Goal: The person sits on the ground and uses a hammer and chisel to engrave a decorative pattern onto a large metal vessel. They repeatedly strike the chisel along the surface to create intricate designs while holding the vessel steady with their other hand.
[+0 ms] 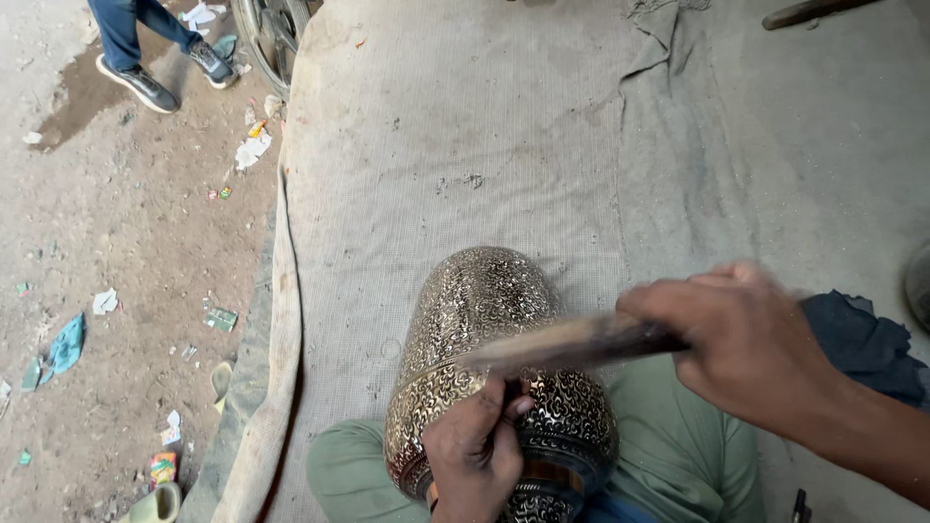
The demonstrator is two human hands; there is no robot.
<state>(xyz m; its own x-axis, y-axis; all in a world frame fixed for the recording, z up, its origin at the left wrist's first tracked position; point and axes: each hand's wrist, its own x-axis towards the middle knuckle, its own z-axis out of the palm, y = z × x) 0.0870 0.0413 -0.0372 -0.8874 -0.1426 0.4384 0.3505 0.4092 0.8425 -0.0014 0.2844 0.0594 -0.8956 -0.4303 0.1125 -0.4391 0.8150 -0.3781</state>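
An engraved brass vase (481, 320) with dense scroll patterns lies on its side across my lap, its neck toward me. My left hand (475, 455) rests on the vase near its neck and pinches a thin dark chisel (508, 395) upright against the metal. My right hand (751, 339) grips a wooden-handled mallet (572, 341), blurred with motion, with its head just above the chisel top. My green trouser legs (668, 436) show under the vase.
A grey cloth mat (465, 126) covers the ground ahead. A dark blue cloth (867, 339) lies at right. The dirt ground at left is strewn with paper litter (254, 147). Another person's legs and shoes (145, 58) stand far left, beside a wheel (271, 34).
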